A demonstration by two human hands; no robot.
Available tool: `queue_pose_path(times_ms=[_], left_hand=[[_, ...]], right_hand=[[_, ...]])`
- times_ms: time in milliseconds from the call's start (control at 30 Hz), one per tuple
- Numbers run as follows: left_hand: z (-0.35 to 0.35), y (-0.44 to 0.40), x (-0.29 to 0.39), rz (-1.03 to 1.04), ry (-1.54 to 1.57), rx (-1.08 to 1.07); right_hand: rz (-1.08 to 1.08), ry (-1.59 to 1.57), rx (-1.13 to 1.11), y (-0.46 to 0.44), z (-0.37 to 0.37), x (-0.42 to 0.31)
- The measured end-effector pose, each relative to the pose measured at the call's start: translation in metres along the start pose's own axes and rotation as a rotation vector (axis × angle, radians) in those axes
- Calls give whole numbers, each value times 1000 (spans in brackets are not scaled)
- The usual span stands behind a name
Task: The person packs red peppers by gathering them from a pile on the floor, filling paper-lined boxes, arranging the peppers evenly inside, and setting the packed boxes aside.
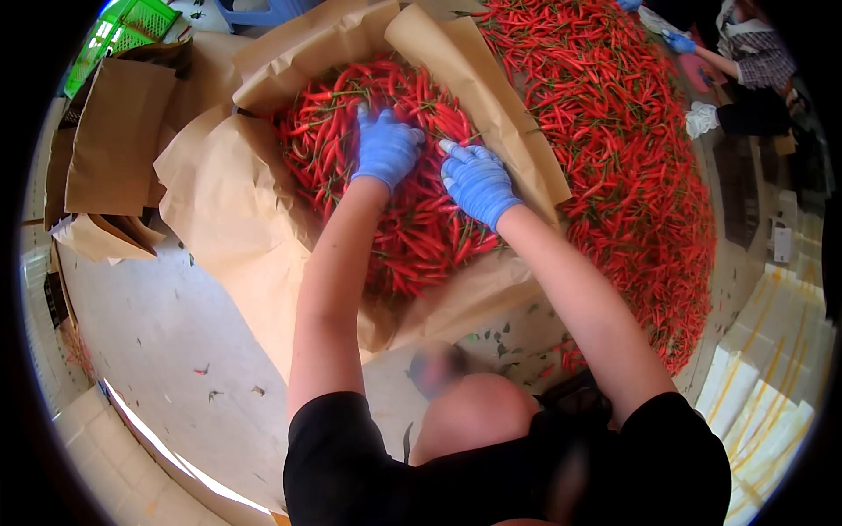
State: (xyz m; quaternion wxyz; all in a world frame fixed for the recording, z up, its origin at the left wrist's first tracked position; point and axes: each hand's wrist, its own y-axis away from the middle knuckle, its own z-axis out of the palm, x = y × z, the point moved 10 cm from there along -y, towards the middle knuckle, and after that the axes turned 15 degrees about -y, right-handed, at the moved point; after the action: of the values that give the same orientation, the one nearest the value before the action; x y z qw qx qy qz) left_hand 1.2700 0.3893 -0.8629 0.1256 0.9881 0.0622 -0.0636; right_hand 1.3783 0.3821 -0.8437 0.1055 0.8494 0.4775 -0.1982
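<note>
Red chili peppers point(421, 232) with green stems fill a box lined with brown paper point(232, 171), its edges folded outward. My left hand point(386, 151), in a blue glove, rests on the peppers in the middle, fingers spread and tips partly sunk among them. Beside it, my right hand point(478, 182), gloved the same way, lies over the peppers near the right-hand paper flap point(517, 114). Its fingers stretch toward the left hand, and no pepper shows held in it. The undersides of both hands are hidden.
A large heap of loose chili peppers point(605, 131) spreads over the floor to the right. Folded cardboard boxes point(118, 136) stand at left, near a green crate point(132, 26). Another person's gloved hand point(678, 41) shows at upper right. White foam boxes point(763, 386) lie at lower right.
</note>
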Motion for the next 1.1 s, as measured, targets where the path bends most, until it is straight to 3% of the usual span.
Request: queue_pose_path(times_ms=[100,167,267,300,367,433,467,500,533,567,600,667,733,767,800,833,867,900,967,1033,1100], left_hand=[[-5,4,-12,-38,128,48],[-7,10,-18,-54,247,86],[-44,27,-45,-109,452,400],[-41,35,-69,-169,941,470],[-61,66,-107,-302,1143,661],[-96,107,-95,-329,1324,515],[-104,120,-60,-111,1221,386],[-108,136,-21,101,1111,255],[-119,163,39,530,701,225],[-90,195,87,771,812,-66],[-97,223,113,879,756,-165],[-96,243,129,987,702,-267],[-52,214,107,574,908,-451],[-40,195,97,455,1103,-413],[-37,169,75,344,1148,-172],[-17,145,47,38,1290,-77],[-19,124,16,-144,1083,172],[-12,106,-2,-237,914,343],[-11,76,-18,-302,692,483],[8,53,-25,-356,611,474],[10,31,-13,-319,235,177]], right_hand=[[-62,-58,42,6,-12,-4],[-6,-266,62,16,-23,1],[25,-479,159,32,-41,5],[26,-485,159,38,-49,1],[186,-932,247,55,-66,13],[375,-1326,142,83,-59,21],[483,-1525,25,95,-66,12],[486,-1528,23,98,-89,10],[478,-1275,-523,111,-79,-19],[442,-957,-1031,143,-66,-37],[441,-956,-1034,141,-67,-39],[-122,-283,-1006,131,-71,-57],[300,-755,-787,87,-51,-27],[360,-690,-542,55,-45,-11],[236,-547,-296,22,-48,-7],[157,-415,-138,-2,-38,-4],[120,-268,-107,-19,-23,-2],[203,-138,-139,-29,-2,9],[206,-5,-36,-40,10,16],[193,23,-76,-43,13,13],[191,55,-108,-43,14,14]])
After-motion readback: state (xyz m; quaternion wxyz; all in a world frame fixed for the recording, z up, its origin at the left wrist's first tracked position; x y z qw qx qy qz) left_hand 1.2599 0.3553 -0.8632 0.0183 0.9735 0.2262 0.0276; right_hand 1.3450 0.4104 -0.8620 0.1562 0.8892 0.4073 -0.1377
